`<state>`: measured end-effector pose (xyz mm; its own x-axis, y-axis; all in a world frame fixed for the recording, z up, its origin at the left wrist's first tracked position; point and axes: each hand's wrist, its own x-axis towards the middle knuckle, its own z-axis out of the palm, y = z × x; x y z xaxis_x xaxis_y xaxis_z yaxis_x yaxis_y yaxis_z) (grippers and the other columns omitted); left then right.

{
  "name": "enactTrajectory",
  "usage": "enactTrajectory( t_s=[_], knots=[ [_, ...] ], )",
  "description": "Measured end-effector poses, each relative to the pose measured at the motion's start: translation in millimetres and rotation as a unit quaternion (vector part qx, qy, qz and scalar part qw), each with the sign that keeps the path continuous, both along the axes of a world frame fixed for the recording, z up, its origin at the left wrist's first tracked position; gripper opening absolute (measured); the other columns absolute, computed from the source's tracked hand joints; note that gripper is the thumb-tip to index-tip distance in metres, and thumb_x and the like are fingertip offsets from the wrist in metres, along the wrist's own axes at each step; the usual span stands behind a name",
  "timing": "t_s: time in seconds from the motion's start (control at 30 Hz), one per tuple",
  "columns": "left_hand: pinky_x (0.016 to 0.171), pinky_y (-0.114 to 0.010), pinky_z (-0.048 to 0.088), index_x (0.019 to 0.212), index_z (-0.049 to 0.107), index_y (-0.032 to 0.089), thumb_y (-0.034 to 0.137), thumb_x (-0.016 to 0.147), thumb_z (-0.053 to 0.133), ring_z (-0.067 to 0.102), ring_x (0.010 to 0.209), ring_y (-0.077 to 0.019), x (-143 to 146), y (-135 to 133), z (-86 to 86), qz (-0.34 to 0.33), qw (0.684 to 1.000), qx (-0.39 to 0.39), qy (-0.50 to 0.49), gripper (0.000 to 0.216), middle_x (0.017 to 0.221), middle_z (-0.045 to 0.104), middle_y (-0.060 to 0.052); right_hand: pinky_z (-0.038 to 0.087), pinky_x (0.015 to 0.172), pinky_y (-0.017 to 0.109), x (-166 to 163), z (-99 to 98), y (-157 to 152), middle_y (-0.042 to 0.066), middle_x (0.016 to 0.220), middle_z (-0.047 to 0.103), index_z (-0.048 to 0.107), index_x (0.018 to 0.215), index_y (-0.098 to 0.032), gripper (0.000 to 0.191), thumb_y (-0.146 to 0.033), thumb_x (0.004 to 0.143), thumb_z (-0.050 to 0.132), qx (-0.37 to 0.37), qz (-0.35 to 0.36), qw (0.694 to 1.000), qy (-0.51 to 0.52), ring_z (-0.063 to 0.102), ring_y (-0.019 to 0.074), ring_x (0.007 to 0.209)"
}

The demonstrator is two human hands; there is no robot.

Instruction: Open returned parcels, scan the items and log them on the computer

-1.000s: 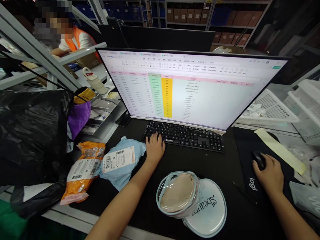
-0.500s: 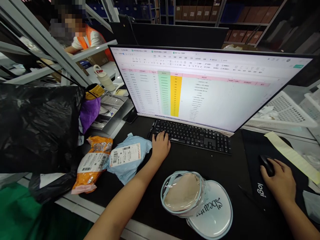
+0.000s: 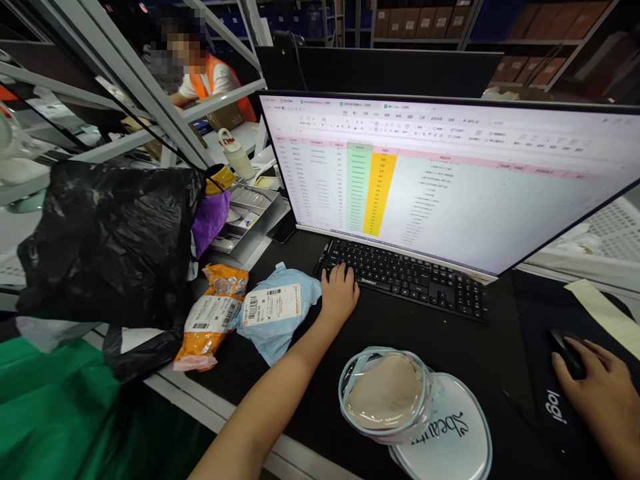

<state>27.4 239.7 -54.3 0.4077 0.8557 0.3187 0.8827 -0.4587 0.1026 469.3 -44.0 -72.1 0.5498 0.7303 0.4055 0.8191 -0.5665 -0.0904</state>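
My left hand (image 3: 340,292) rests with fingers spread over the left end of a black keyboard (image 3: 407,277). At the right, my right hand (image 3: 603,383) is curved over a black computer mouse (image 3: 569,355) on a dark mouse pad (image 3: 530,333) marked "logi". Above the keyboard stands a monitor (image 3: 460,193) showing a spreadsheet with green and yellow columns. Between my forearms lies a clear round zip pouch (image 3: 385,393) with something beige inside. Its white lid (image 3: 457,433), lettered in black, is folded open toward the right.
Left of my forearm lie a light blue mailing bag (image 3: 275,310) and an orange parcel (image 3: 213,317), both labelled. Beyond them is a big black plastic bag (image 3: 115,240). A person in an orange vest (image 3: 213,77) sits behind the metal frame. A white basket (image 3: 615,233) stands at right.
The view has swung left, so everything appears farther right. My left hand stays on the keyboard and my right hand on the mouse.
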Motion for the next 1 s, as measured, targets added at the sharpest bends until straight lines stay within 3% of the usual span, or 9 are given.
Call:
enactTrajectory(
  t_s=[0.43, 0.63, 1.0],
  knots=[
    [0.117, -0.059, 0.031, 0.132, 0.059, 0.011, 0.025, 0.095, 0.048, 0.050, 0.132, -0.0341, -0.4, 4.0, -1.6, -0.017, 1.000, -0.009, -0.025, 0.041, 0.140, 0.058, -0.019, 0.053, 0.087, 0.049, 3.9, -4.2, -0.9, 0.011, 0.136, 0.055, 0.066, 0.129, -0.026, 0.060, -0.062, 0.087, 0.042, 0.010, -0.006, 1.000, 0.018, 0.057, 0.0342, 0.120],
    [0.118, -0.057, 0.031, 0.132, 0.058, 0.011, 0.024, 0.095, 0.048, 0.050, 0.131, -0.0333, -1.9, 4.2, -3.2, -0.022, 1.000, -0.004, -0.019, 0.041, 0.141, 0.057, -0.019, 0.053, 0.084, 0.048, 7.1, -7.7, -3.4, 0.011, 0.136, 0.056, 0.064, 0.130, -0.025, 0.064, -0.066, 0.086, 0.042, 0.004, -0.016, 1.000, 0.024, 0.057, 0.0342, 0.122],
    [0.120, -0.060, 0.026, 0.138, 0.054, 0.009, 0.025, 0.095, 0.048, 0.044, 0.139, -0.0353, -7.7, 4.1, -2.4, -0.055, 0.998, -0.023, -0.006, 0.047, 0.149, 0.049, -0.021, 0.053, 0.093, 0.054, 0.0, -0.4, -0.6, 0.014, 0.135, 0.058, 0.065, 0.130, -0.023, 0.070, -0.070, 0.083, 0.044, 0.018, -0.031, 0.998, 0.043, 0.055, 0.0372, 0.126]
  ],
)
